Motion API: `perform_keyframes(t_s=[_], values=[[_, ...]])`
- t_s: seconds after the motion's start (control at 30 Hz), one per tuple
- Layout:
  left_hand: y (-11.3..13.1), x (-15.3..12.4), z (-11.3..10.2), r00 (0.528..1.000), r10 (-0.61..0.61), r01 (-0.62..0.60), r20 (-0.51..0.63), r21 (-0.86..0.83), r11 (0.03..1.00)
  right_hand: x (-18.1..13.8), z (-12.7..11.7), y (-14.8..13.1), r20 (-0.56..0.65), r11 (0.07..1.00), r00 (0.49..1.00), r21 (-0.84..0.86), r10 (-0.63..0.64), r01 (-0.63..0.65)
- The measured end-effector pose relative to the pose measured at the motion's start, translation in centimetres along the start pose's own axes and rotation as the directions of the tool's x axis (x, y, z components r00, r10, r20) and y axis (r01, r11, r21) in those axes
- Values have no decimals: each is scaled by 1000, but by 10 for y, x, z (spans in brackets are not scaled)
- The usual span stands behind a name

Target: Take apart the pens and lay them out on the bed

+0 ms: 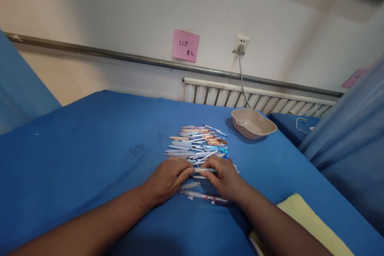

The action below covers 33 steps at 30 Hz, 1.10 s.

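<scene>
Both hands meet over the middle of the blue-covered table, at the near side of a spread of pens. A slim pen (198, 170), pale at the left and greenish at the right, is held level between them. My left hand (168, 178) is closed on its left end, and my right hand (225, 176) pinches its right part. Beyond the hands lie several pale pen barrels (180, 144), white refills (202, 154) and orange-brown pen parts (216, 141) in rough rows. Closer to me, a pen with red marks (204, 196) lies beside a short clear barrel (190, 185).
A beige basin (253, 123) stands at the back right of the blue tablecloth (90, 148). Yellow cloth or paper (309, 220) lies under my right forearm. Behind are a radiator (222, 95), a metal rail (120, 54) and a plugged-in cable (242, 78). Blue curtains (354, 152) hang at both sides.
</scene>
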<state>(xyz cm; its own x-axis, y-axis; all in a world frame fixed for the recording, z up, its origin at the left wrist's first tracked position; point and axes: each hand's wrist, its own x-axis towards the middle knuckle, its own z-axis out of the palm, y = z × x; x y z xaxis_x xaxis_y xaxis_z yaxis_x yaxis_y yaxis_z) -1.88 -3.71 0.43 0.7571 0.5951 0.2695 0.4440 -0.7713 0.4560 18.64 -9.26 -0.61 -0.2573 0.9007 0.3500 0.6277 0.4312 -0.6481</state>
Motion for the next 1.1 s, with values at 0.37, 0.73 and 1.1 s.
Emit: perform_keyframes(t_s=[0.37, 0.73, 1.1], values=[[-5, -3, 4, 988, -120, 108, -101, -110, 988, 0, -1, 4, -6, 1000, 1000, -24, 8, -8], [-4, 2, 0, 1000, -6, 6, -26, 2, 1000, -1, -21, 17, 88, 967, 994, -251, 61, -37], [-3, 1, -2, 987, -58, 58, -152, -2, 998, -6, -44, 17, 141, 938, 984, -342, 108, -54]])
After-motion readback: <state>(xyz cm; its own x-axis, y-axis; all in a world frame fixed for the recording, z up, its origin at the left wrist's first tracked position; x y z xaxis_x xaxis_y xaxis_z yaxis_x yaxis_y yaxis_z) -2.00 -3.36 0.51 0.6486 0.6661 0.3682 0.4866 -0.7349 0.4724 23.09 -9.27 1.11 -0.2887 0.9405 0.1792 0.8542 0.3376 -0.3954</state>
